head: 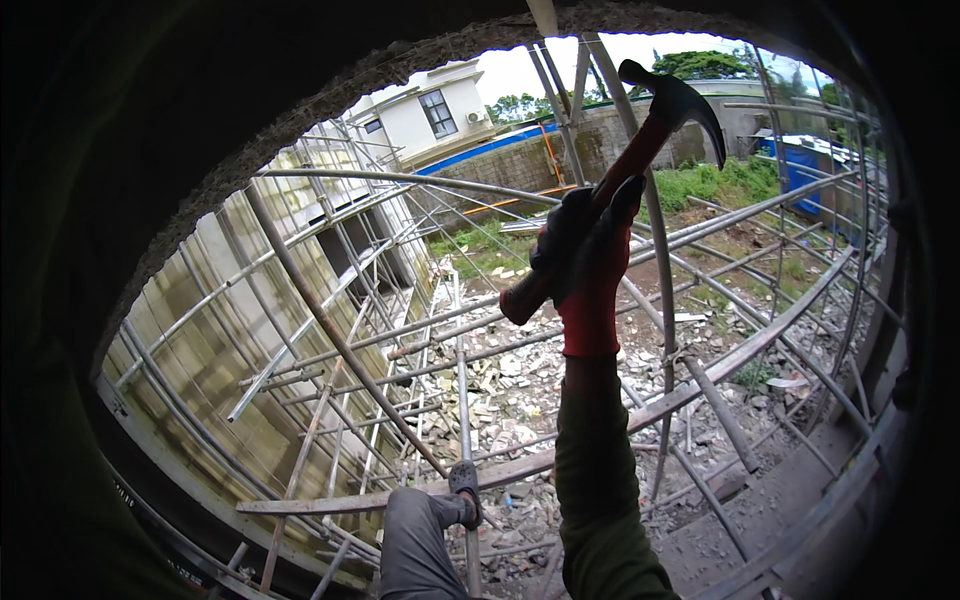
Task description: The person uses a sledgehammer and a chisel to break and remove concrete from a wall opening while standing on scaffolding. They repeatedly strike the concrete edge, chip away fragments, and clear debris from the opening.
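Note:
My right hand (589, 255), in a red and black work glove, is raised in front of me. It is closed around the handle of a claw hammer (630, 165). The hammer's head (675, 101) points up and to the right, its claw curving down on the right side. Behind the hammer stands an upright scaffold pole (656, 210); whether they touch, I cannot tell. My left hand is out of view. Low in the picture, a bent leg in grey trousers (416, 540) has its dark clog (465, 491) on the scaffolding by a long plank (517, 471).
Scaffold pipes (405, 349) cross the space on several levels. Broken rubble (510, 382) covers the ground far below. A stained concrete wall (210, 322) rises on the left. A rough, dark edge (247, 142) arches overhead. Beyond stand a boundary wall (517, 165) and a white building (450, 112).

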{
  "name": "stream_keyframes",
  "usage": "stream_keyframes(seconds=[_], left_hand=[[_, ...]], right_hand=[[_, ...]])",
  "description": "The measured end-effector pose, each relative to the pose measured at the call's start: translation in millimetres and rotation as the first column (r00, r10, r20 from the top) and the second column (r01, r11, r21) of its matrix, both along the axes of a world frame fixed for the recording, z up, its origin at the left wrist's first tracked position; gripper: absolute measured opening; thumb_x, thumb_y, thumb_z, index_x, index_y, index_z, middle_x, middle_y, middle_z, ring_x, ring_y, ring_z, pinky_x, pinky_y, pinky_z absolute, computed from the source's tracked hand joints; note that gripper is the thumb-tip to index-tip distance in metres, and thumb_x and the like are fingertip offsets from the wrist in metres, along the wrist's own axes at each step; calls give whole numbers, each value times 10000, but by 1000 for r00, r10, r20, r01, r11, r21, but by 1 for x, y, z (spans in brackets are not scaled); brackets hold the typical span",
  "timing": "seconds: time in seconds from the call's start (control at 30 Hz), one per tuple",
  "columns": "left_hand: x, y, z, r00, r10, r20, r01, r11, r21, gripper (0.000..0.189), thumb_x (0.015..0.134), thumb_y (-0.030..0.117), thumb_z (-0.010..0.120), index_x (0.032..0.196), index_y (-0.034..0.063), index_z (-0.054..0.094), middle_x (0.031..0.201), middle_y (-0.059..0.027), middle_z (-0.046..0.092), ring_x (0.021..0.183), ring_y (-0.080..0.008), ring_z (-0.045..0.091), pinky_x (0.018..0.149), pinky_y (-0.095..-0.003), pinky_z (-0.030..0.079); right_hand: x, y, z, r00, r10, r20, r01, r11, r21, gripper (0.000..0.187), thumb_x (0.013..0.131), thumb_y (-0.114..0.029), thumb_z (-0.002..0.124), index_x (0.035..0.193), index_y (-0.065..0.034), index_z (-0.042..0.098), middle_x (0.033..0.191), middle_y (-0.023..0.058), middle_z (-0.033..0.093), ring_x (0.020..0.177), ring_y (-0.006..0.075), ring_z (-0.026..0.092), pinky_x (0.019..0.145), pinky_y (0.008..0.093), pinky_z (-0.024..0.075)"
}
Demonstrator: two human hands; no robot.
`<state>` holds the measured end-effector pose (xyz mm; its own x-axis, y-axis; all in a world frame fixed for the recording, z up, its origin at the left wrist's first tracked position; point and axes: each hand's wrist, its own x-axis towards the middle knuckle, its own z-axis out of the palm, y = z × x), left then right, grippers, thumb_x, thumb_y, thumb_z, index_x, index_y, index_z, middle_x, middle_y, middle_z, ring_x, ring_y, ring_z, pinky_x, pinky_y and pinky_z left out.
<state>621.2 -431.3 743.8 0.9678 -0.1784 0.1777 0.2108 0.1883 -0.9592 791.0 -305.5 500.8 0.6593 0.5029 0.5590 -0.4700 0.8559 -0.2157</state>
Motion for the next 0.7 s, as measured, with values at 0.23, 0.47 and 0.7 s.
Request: stream_keyframes(seconds=[0.23, 0.47, 0.7], left_hand=[[-1, 2, 0, 1000, -1, -2, 1, 1000, 5, 342, 914, 179, 653, 1252, 140, 687, 900, -104, 702, 823, -281, 688, 700, -402, 555], [-2, 6, 0, 1000, -17, 3, 17, 1000, -1, 343, 927, 183, 651, 1267, 148, 677, 914, -105, 699, 803, -275, 687, 688, -397, 553], [-12, 14, -1, 1000, -6, 11, 6, 1000, -13, 343, 941, 187, 650, 1283, 157, 666, 929, -106, 695, 783, -269, 686, 676, -391, 550]], right_hand=[[18, 1, 28, 983, 8, 181, 17, 991, -134, 690, 948, -804, 405, 745, -147, 466, 540, -14, 426, 395, 129, 426, 384, 311, 375], [9, 9, 27, 1000, -20, 19, 18, 996, 85, 665, 976, -765, 404, 755, -144, 487, 538, -12, 434, 396, 126, 439, 375, 313, 381], [6, -4, 15, 983, 169, 68, -169, 986, -7, 672, 974, -768, 402, 753, -141, 500, 542, 1, 452, 412, 152, 482, 393, 317, 408]])
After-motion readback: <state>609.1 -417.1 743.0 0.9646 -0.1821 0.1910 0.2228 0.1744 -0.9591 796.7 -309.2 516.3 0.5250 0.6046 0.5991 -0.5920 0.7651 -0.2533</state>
